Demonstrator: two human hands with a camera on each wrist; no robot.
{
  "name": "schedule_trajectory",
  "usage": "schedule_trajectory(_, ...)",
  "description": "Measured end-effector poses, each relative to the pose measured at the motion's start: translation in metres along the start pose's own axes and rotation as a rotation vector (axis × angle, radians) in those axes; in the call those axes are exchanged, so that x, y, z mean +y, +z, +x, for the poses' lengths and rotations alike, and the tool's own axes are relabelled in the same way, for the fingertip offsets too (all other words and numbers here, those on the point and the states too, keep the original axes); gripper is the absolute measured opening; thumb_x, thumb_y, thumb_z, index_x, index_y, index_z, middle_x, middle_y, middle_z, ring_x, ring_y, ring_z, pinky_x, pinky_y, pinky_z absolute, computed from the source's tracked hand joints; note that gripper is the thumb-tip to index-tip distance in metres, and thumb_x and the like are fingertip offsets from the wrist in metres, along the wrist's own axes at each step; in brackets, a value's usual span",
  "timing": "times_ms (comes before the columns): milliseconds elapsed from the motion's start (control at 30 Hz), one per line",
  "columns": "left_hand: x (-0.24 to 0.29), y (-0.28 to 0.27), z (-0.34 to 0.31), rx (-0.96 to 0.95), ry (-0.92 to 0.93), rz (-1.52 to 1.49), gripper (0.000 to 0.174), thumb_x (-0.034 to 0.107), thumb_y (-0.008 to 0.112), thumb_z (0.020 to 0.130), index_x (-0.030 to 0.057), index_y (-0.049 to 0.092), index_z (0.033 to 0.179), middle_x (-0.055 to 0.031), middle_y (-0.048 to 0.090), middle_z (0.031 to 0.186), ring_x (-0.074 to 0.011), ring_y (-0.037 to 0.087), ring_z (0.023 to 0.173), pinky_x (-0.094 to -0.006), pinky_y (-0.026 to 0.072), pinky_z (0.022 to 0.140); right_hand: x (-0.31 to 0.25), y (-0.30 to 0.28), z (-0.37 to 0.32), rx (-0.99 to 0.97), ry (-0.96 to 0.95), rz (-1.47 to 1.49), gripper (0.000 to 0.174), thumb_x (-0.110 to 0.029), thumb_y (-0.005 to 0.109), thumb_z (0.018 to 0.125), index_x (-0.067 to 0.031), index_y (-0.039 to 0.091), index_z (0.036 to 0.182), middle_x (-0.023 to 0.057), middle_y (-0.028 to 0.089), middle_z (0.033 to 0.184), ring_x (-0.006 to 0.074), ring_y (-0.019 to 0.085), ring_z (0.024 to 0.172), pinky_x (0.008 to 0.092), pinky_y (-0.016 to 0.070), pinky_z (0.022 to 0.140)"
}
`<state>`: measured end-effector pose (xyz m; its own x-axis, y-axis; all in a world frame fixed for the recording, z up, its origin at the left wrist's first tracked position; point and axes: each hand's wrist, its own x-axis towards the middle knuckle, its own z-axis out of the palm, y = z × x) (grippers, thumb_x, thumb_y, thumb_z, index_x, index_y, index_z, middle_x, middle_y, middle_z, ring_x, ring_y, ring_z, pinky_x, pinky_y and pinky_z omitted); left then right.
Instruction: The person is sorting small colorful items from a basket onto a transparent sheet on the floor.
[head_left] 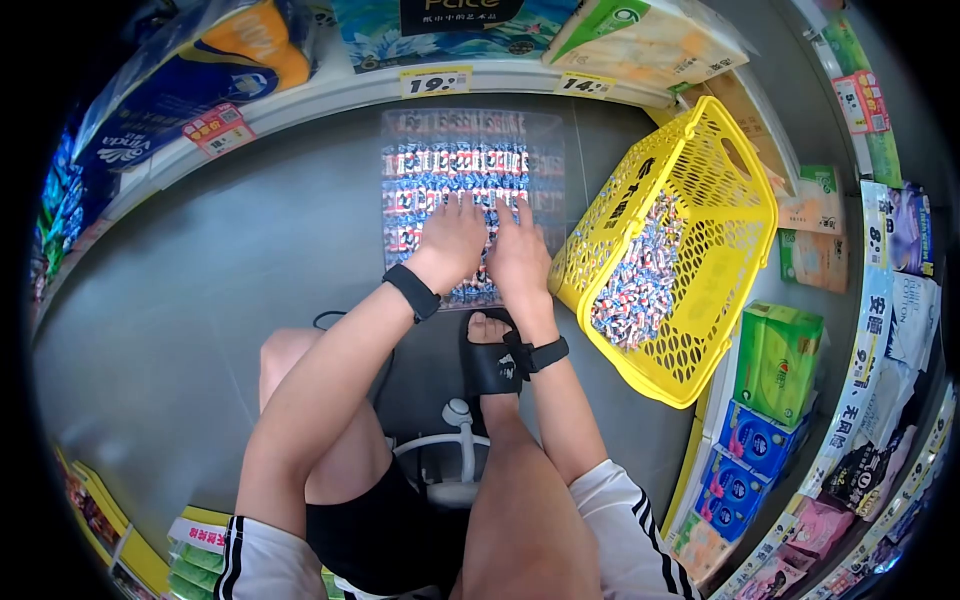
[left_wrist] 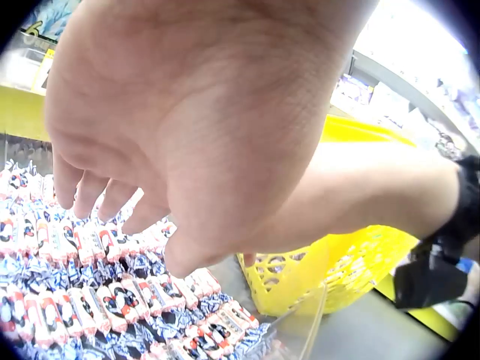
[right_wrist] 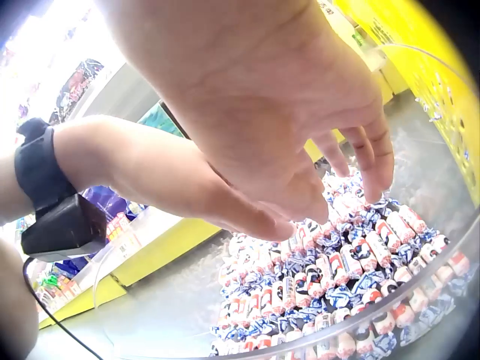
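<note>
Rows of wrapped candies (head_left: pixel 455 165) with blue twisted ends lie side by side in a clear plastic bin (head_left: pixel 545 165) on the floor. Over the near middle rows is my left hand (head_left: pixel 450 240), palm down; its fingertips reach the wrappers in the head view. Just to its right, my right hand (head_left: pixel 518 255) extends over the same rows with its fingers pointing down. The right wrist view shows its fingertips (right_wrist: pixel 379 184) right at the candies (right_wrist: pixel 360 255). Neither hand shows a candy held. In the left wrist view, the fingers (left_wrist: pixel 112 199) hang loosely above the wrappers.
A yellow perforated basket (head_left: pixel 735 310) tilts beside the bin on the right, with a heap of loose candies (head_left: pixel 640 285) inside. Shelves of tissue packs (head_left: pixel 780 360) line the right and back. A sandaled foot (head_left: pixel 490 350) stands near the bin's front edge.
</note>
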<state>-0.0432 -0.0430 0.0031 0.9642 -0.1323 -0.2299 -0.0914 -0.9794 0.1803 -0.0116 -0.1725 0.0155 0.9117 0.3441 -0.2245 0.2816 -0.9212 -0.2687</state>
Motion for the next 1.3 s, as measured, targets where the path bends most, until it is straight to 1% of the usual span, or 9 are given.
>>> schedule_trajectory(67,-0.006,-0.017,0.006,-0.036,-0.008,-0.079,0.048,0.014,0.067,0.091,-0.0062,0.059,0.134,-0.0277,0.060,0.135,-0.0414,0.060,0.128,-0.0480,0.0512,0.108,-0.001,-0.002,-0.002,0.071,-0.080,-0.005,0.047,-0.005,0.071,0.085,-0.0066,0.065,0.132,0.0180,0.062,0.139,0.0418,0.066,0.117,0.0492,0.0606,0.089)
schedule_trajectory(133,-0.010,-0.038,0.005,-0.071,-0.012,-0.156,0.040,0.012,0.067,0.090,-0.0042,0.065,0.126,-0.0257,0.067,0.121,-0.0408,0.067,0.117,-0.0488,0.0556,0.100,-0.011,-0.017,-0.006,0.046,-0.092,0.034,0.038,-0.005,0.070,0.085,-0.0044,0.067,0.123,0.0183,0.067,0.125,0.0411,0.068,0.111,0.0500,0.0606,0.086)
schedule_trajectory(200,-0.012,-0.051,0.001,0.174,-0.034,-0.167,0.027,0.008,0.067,0.088,-0.0034,0.067,0.112,-0.0221,0.070,0.103,-0.0405,0.072,0.097,-0.0499,0.0587,0.088,-0.018,-0.026,-0.014,0.022,-0.097,0.075,0.028,-0.005,0.070,0.085,-0.0022,0.069,0.114,0.0186,0.072,0.112,0.0405,0.070,0.105,0.0508,0.0607,0.083)
schedule_trajectory(300,-0.011,-0.067,0.001,0.338,0.012,-0.220,0.021,0.002,0.065,0.087,-0.0034,0.067,0.107,-0.0232,0.070,0.101,-0.0426,0.071,0.092,-0.0506,0.0587,0.082,-0.025,-0.045,-0.032,0.059,-0.282,0.166,0.013,-0.004,0.069,0.085,0.0014,0.070,0.097,0.0210,0.073,0.090,0.0393,0.073,0.082,0.0501,0.0608,0.075)
schedule_trajectory(500,0.023,-0.110,-0.001,0.472,0.143,-0.507,0.010,0.007,0.061,0.096,-0.0026,0.064,0.099,-0.0215,0.067,0.088,-0.0442,0.067,0.085,-0.0514,0.0547,0.074,-0.021,-0.120,-0.065,-0.155,-0.487,0.175,0.012,-0.008,0.071,0.086,0.0006,0.074,0.095,0.0213,0.074,0.092,0.0421,0.072,0.085,0.0514,0.0579,0.076)
schedule_trajectory(800,0.093,-0.131,-0.001,0.524,0.495,-0.544,0.011,0.006,0.066,0.088,0.0006,0.057,0.087,-0.0167,0.058,0.080,-0.0389,0.064,0.079,-0.0481,0.0536,0.074,0.028,-0.205,-0.108,-0.187,-0.758,0.215,0.013,-0.016,0.075,0.082,-0.0038,0.071,0.082,0.0115,0.073,0.083,0.0298,0.069,0.089,0.0420,0.0542,0.086)
schedule_trajectory(933,0.114,-0.143,0.004,0.473,0.565,-0.488,0.011,0.003,0.066,0.082,0.0001,0.057,0.088,-0.0152,0.059,0.084,-0.0376,0.066,0.084,-0.0477,0.0541,0.076,0.057,-0.245,-0.121,-0.124,-0.660,0.047,0.020,-0.025,0.077,0.078,-0.0072,0.070,0.080,0.0080,0.072,0.082,0.0269,0.066,0.084,0.0402,0.0509,0.081)
schedule_trajectory(1167,0.149,-0.131,0.022,0.424,0.682,-0.358,0.014,0.000,0.066,0.079,-0.0021,0.064,0.093,-0.0145,0.061,0.097,-0.0323,0.066,0.099,-0.0441,0.0570,0.085,0.134,-0.262,-0.091,0.083,-0.417,-0.225,0.021,-0.025,0.076,0.080,-0.0053,0.069,0.077,0.0139,0.068,0.073,0.0344,0.065,0.075,0.0461,0.0510,0.075)
schedule_trajectory(1300,0.165,-0.119,0.040,0.328,0.731,-0.266,0.016,0.000,0.071,0.077,-0.0013,0.069,0.092,-0.0138,0.063,0.098,-0.0312,0.067,0.100,-0.0424,0.0580,0.087,0.164,-0.243,-0.068,0.060,-0.338,-0.286,0.016,-0.020,0.074,0.082,-0.0039,0.070,0.084,0.0167,0.071,0.080,0.0381,0.071,0.084,0.0506,0.0561,0.078)
